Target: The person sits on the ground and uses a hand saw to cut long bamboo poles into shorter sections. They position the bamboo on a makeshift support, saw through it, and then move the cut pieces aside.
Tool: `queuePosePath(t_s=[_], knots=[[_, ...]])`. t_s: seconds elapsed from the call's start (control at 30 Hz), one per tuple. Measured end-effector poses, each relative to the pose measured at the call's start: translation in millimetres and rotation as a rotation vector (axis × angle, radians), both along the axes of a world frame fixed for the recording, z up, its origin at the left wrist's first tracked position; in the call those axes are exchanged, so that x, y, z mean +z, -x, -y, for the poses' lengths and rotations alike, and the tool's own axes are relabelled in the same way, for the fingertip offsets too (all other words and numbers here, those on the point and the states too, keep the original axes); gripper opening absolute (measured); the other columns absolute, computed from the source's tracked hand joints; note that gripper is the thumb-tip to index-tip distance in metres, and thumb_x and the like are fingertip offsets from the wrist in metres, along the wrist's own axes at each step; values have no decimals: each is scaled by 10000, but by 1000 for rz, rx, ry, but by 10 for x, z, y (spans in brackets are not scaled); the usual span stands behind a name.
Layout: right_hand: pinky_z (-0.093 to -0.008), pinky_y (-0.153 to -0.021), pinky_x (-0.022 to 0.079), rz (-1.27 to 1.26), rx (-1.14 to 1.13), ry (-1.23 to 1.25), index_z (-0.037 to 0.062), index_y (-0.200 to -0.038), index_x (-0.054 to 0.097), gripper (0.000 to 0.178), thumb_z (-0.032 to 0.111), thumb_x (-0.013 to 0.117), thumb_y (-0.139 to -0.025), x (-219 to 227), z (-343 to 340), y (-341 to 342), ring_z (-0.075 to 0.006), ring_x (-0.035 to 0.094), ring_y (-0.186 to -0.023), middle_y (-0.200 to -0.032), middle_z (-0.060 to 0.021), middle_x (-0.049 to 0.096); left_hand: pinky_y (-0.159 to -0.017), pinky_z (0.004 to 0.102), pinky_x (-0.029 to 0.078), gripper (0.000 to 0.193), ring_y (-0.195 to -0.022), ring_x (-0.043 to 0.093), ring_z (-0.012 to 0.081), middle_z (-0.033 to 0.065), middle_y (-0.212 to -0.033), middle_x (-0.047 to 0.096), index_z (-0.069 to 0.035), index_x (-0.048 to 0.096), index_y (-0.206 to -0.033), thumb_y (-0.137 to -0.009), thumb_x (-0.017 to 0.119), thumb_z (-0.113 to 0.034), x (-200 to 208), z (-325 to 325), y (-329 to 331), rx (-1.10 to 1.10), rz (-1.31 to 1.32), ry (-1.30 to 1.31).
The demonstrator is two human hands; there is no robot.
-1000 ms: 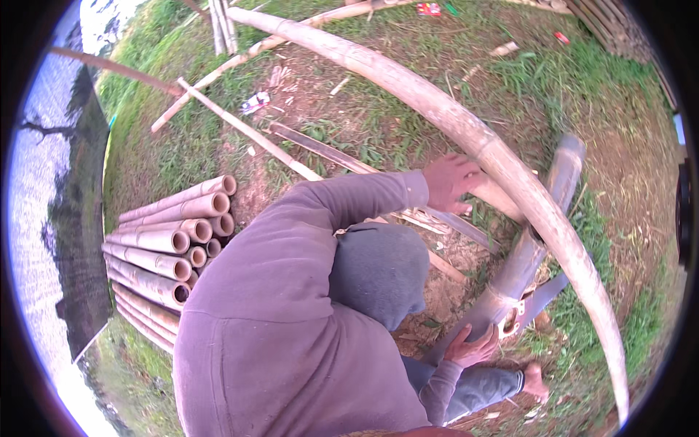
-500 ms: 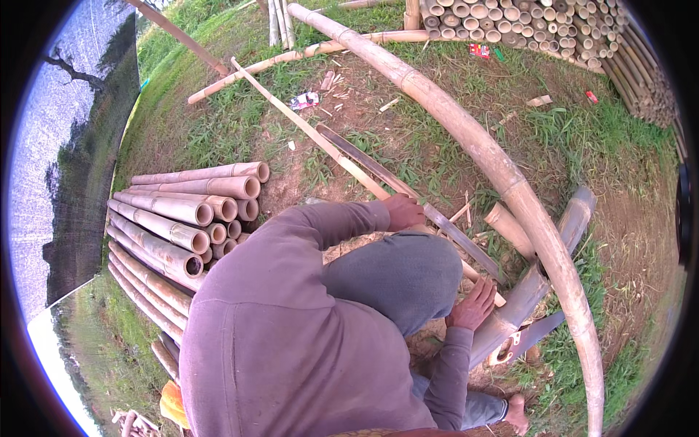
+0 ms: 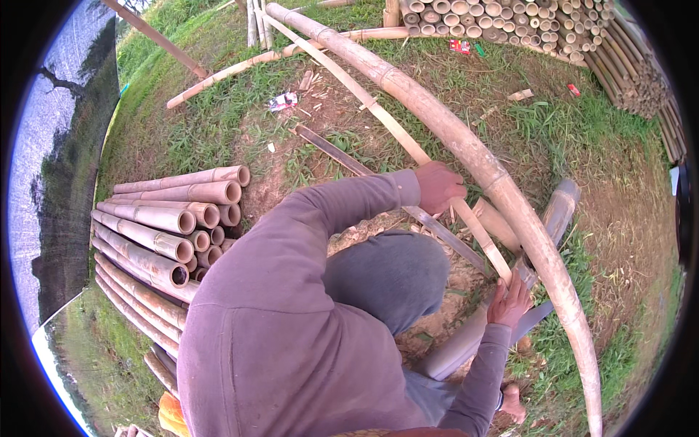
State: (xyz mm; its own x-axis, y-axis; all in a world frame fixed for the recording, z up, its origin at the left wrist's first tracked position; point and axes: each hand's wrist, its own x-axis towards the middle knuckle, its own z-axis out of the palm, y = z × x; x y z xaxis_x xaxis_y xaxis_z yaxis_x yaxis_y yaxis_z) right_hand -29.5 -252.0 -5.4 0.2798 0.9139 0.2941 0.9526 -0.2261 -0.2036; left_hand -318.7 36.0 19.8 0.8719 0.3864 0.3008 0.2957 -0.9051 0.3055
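Nearest: a bent trouser knee (image 3: 389,277), well left of the curved bamboo pole (image 3: 497,178). Right hand (image 3: 510,300) just left of the pole's lower half, fingers half extended at the near end of a split bamboo strip (image 3: 397,131); cannot tell whether that grip pinches or merely touches. Saw blade (image 3: 533,320) beyond that hand, left of the pole; dark bamboo length (image 3: 559,207) passing under the pole, a short bamboo stub (image 3: 495,222) at its left side. Left hand (image 3: 439,188), left of the pole's middle, grip closed around the strip. Change over the last half second: strip swung toward the pole, now running up along its left side; both hands have shifted that way too. Reads as re-aiming the strip, left hand steering, right hand minding the end. Dark split bamboo piece (image 3: 448,237) unmoved on the ground, left of the pole. Farther left, stacked bamboo tubes (image 3: 156,237); farthest, a bamboo pile (image 3: 502,18) beyond the pole's upper part.
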Motion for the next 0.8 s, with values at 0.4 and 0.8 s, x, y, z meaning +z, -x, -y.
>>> queuePosePath(t_s=[0.4,0.8], knots=[[-528,-980,466,-106,40,0,135,-1395,675,430,320,698,-1007,-63,-878,190,-370,657,-1080,-1184,-125,714,-840,532,569,340,-984,714,370,98,-1043,709,-165,737,-1091,-756,685,-195,117,-855,176,84,-243,35],[-519,-952,472,-101,39,-66,146,-1366,696,406,323,713,-1001,-197,-1121,338,-362,664,-1102,-1154,-112,718,-870,516,583,361,-996,714,376,112,-1071,710,-171,752,-1125,-770,694,-199,64,-1103,291,91,-208,30]])
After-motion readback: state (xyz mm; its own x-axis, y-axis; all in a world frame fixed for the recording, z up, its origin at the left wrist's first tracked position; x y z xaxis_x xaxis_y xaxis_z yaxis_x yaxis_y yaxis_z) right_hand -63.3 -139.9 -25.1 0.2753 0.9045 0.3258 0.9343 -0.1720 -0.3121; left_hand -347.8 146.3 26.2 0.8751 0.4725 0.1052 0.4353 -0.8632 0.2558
